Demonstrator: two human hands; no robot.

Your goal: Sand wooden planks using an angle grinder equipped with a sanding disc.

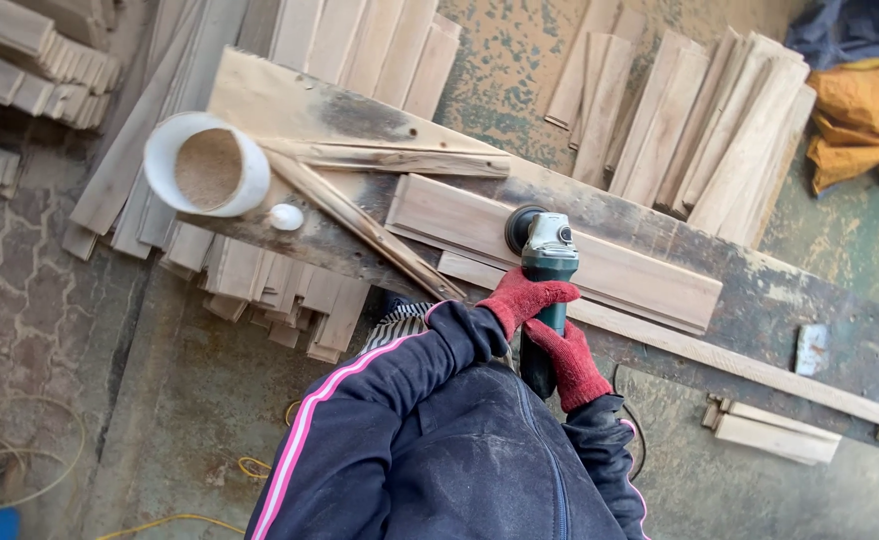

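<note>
Head view: both gloved hands clamped on grinder point(547, 275), left hand point(528, 298) forward near the head, right hand point(572, 360) behind on the body. Disc sits on plank point(600, 265) just ahead of the grip; plank's long axis runs crosswise, extending mostly right. Left hand nearer.

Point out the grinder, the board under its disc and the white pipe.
grinder point(550, 262): head view, on its green body.
board point(620, 270): head view, on the bare top face right of the grinder.
white pipe point(252, 160): head view, on its rim's right side.
</note>
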